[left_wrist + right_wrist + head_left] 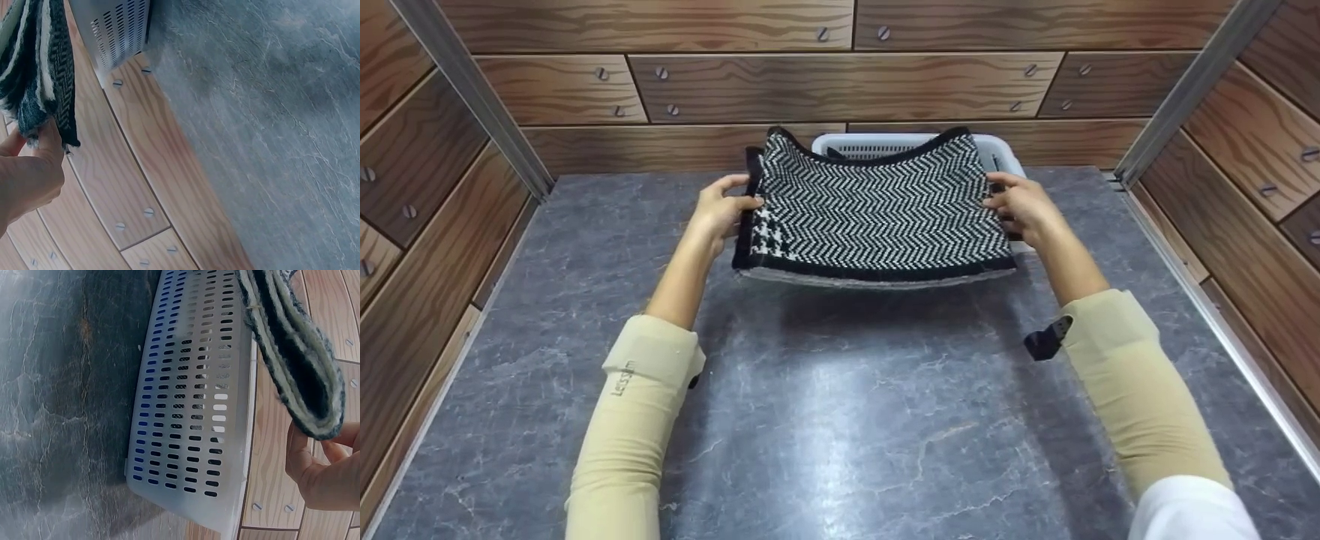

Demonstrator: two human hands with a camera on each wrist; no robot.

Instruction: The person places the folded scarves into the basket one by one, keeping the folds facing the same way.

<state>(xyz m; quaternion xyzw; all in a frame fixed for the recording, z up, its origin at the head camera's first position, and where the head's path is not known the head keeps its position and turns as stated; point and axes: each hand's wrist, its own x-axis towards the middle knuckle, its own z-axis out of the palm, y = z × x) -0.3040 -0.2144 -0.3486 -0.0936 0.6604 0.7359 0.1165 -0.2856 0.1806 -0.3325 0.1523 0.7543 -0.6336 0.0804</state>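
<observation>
A folded woven cloth (pixel 877 214) with a black-and-white herringbone pattern and black border is held up in front of the basket. My left hand (pixel 720 212) pinches its left edge, thumb on the patterned face, near a houndstooth patch. On the opposite edge, my right hand (pixel 1026 208) pinches the cloth between thumb and fingers. Seen from the left wrist, the cloth (pixel 56 73) shows several bunched layers above the fingertips. The right wrist view shows its rounded fold (pixel 332 413) at the fingers. Behind the cloth stands a white slotted plastic basket (pixel 915 140), partly hidden.
Through the basket wall (pixel 188 439), dark, patterned and blue patches show inside. The grey marbled tabletop (pixel 840 390) stretches toward me. Wood-patterned panels (pixel 840 86) rise at the back and both sides, with metal posts (pixel 472 97) in the corners.
</observation>
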